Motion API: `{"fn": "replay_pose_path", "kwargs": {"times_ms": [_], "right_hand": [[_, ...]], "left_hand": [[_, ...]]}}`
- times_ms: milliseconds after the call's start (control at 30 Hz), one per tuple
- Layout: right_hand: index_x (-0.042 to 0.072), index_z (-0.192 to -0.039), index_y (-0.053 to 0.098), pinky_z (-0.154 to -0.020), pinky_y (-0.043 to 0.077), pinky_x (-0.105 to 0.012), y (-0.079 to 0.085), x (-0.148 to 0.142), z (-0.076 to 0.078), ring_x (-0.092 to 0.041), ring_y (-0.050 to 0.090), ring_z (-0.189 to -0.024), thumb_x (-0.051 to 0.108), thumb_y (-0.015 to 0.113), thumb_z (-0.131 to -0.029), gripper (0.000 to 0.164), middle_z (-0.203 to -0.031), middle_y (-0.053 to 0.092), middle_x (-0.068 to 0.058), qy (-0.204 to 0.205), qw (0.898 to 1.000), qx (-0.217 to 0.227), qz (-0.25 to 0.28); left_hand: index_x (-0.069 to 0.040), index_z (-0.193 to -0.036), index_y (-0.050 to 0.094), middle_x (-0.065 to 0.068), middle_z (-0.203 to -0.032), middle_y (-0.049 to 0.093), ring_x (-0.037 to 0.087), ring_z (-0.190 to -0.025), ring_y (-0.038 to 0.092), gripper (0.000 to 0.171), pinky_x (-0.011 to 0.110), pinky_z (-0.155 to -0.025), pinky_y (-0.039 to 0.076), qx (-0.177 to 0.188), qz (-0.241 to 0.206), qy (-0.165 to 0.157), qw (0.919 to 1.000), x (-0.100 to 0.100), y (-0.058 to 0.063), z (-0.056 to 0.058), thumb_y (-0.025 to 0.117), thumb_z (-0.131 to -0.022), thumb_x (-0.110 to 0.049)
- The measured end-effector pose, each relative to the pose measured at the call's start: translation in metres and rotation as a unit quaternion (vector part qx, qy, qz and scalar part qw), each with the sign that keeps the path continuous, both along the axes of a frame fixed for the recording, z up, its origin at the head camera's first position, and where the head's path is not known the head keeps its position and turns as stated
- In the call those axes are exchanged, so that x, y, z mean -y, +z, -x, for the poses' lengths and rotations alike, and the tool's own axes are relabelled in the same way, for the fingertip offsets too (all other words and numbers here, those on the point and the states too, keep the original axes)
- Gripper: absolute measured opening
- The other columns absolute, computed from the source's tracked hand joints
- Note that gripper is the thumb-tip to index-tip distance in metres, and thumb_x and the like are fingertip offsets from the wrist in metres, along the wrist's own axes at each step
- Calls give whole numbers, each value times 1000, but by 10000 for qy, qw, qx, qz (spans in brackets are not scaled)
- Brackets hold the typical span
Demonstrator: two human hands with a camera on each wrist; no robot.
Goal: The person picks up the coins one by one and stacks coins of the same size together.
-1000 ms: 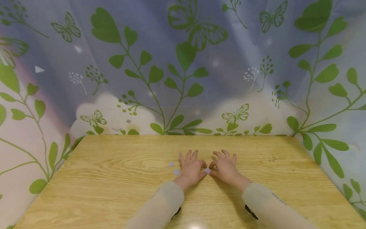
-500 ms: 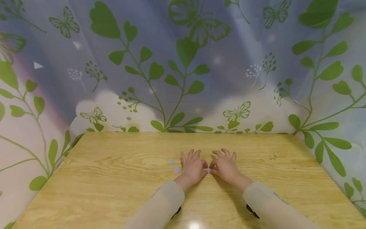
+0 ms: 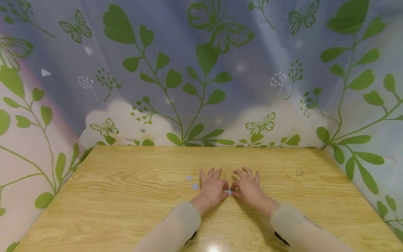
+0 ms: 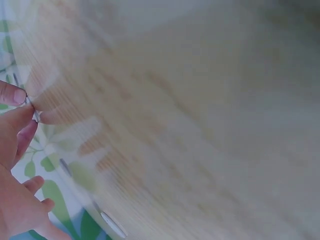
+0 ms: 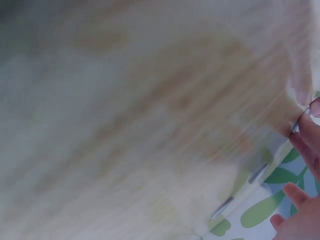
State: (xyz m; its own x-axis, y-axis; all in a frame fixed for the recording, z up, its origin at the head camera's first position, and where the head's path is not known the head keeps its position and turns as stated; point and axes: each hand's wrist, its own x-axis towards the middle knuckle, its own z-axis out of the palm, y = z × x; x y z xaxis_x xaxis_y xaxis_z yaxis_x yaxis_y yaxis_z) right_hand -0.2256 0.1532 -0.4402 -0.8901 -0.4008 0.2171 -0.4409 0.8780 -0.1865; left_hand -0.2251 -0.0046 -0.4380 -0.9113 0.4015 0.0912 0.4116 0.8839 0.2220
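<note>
Left hand [image 3: 214,190] and right hand [image 3: 249,189] face each other over the middle of the table, thumb and index finger bent inward. Between them they pinch one small pale grey disc [image 3: 230,192] by its opposite sides, and the fingertips cover much of it. Their other fingers are spread and point away from the body. In the left wrist view the disc [image 4: 36,116] appears as a thin edge at the fingertips; the right wrist view also has this disc [image 5: 295,126] nearly edge-on.
Two more pale discs lie left of the left hand: a nearer disc [image 3: 195,186] and a farther, smaller-looking disc [image 3: 189,178]. The wood-grain table [image 3: 126,210] ends at a curtain [image 3: 267,87] printed with green leaves and butterflies.
Both hands, with the disc between them, have shifted slightly toward the body. The two other discs stay put on the table, and the head view has tilted a little.
</note>
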Motion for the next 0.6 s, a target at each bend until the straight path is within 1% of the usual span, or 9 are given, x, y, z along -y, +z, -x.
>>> {"fn": "replay_pose_path", "kwargs": {"times_ms": [233, 367, 600], "right_hand": [[20, -71, 72, -91, 21, -79, 0, 1, -8, -48, 36, -127, 27, 80, -69, 10, -132, 53, -17, 69, 10000, 7, 68], [19, -71, 72, -91, 21, -80, 0, 1, -12, -50, 35, -128, 25, 80, -69, 11, -134, 51, -18, 171, 9998, -57, 110], [20, -72, 72, -92, 20, -79, -3, 1, -19, -50, 34, -128, 26, 80, -68, 11, -135, 51, -17, 136, 9997, -76, 183]], "left_hand": [[-24, -92, 72, 12, -143, 42, 39, -136, 31, 16, 72, -104, 15, 32, -87, -80, 9999, 3, -1, -7, 71, -80, -35], [-25, -90, 71, 13, -142, 44, 39, -135, 32, 15, 72, -103, 17, 6, -28, -130, 9999, 3, 0, -11, 71, -80, -36], [-24, -86, 70, 13, -141, 46, 39, -134, 34, 13, 71, -103, 19, -132, 55, -254, 9996, 5, -2, -18, 72, -79, -35]]}}
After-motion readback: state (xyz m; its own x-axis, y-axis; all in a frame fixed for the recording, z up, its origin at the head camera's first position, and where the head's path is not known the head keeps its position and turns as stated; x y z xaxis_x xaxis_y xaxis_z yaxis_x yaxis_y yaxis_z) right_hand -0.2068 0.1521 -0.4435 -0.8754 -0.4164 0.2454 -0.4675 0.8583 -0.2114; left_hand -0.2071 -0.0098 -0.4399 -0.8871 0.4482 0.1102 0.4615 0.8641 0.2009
